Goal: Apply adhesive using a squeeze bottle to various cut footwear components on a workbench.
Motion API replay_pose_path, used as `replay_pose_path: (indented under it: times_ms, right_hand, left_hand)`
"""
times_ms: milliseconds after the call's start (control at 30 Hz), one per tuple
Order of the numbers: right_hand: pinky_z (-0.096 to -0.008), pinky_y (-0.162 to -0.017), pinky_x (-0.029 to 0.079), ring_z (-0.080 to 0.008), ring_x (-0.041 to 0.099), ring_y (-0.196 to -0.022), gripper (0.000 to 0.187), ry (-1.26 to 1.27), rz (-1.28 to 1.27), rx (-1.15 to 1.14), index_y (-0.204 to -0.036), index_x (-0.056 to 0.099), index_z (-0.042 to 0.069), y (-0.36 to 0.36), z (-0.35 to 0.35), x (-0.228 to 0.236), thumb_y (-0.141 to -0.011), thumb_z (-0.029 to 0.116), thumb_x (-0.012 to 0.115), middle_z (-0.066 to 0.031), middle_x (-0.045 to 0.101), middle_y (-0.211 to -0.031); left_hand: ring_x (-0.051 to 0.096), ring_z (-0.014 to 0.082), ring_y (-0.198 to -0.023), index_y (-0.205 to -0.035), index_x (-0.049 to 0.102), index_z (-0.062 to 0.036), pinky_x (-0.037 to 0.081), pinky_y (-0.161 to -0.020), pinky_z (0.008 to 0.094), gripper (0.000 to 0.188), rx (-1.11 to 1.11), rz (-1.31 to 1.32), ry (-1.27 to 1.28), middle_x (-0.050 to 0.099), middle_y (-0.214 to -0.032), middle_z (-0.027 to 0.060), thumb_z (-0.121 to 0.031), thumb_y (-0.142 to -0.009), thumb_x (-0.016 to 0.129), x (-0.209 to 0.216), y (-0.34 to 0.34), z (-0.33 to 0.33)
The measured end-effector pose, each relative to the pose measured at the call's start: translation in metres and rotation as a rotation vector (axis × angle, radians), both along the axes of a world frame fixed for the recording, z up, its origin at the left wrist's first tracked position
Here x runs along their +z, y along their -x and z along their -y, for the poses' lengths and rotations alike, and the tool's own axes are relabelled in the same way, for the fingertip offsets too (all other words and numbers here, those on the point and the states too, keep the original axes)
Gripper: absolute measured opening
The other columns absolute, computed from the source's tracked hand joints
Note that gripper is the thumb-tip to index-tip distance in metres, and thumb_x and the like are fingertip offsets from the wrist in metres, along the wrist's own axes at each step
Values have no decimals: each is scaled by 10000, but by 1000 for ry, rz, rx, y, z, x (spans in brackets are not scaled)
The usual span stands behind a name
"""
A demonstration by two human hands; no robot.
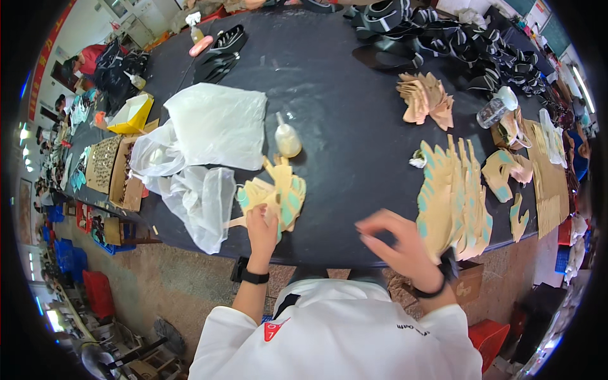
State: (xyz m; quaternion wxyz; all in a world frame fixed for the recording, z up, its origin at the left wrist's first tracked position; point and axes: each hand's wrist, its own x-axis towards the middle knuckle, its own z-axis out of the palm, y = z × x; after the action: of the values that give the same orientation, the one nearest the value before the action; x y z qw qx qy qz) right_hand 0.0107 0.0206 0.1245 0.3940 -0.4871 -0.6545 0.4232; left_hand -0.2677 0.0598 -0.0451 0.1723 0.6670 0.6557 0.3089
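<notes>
My left hand rests at the near side of a small pile of beige cut-out pieces with mint-green patches. Its fingers are bent and pressed together on a beige piece; their tips are partly hidden. A narrow beige strip sticks out to the left of this hand. Over the table's near edge my right hand is slightly blurred, thumb and fingers apart with nothing between them. Just right of it lies a long, fanned row of similar beige and mint pieces. A squeeze bottle with pale yellowish contents stands behind the left pile.
Left are white plastic bags, a cardboard box and a yellow tray. Plain tan pieces, a clear jar and loose curved pieces lie right. Black strappy shoe parts crowd the dark table's far right.
</notes>
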Motion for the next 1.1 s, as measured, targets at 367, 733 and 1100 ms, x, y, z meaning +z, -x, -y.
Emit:
replay_pose_path:
  times_ms: [367,733,1100]
  right_hand:
    - [-303,-663,457,-263,592,-744,283,513,515,50,-929,550,2,194,-95,-162,-730,194,612,-106,599,-741]
    - [-391,-927,407,-263,515,-1061,407,836,-1275,10,-1213,359,-11,170,-74,-97,-827,59,471,-165,500,-1150]
    - [-329,-924,384,-196,483,-1082,377,511,-1105,-145,-1141,442,-9,105,4,-97,-775,-23,530,-111,516,-1151]
  left_hand:
    - [568,234,-850,-998,530,7,452,-699,288,226,-52,345,117,539,-970,144,14,-777,484,-43,65,14]
    - [492,357,-953,-1078,493,24,386,-854,380,384,-282,346,266,521,-1044,202,-17,-701,556,6,50,8]
    - [584,171,-890,-1106,516,0,509,-704,274,262,-133,1472,744,572,-1013,88,-77,-856,528,70,-7,10]
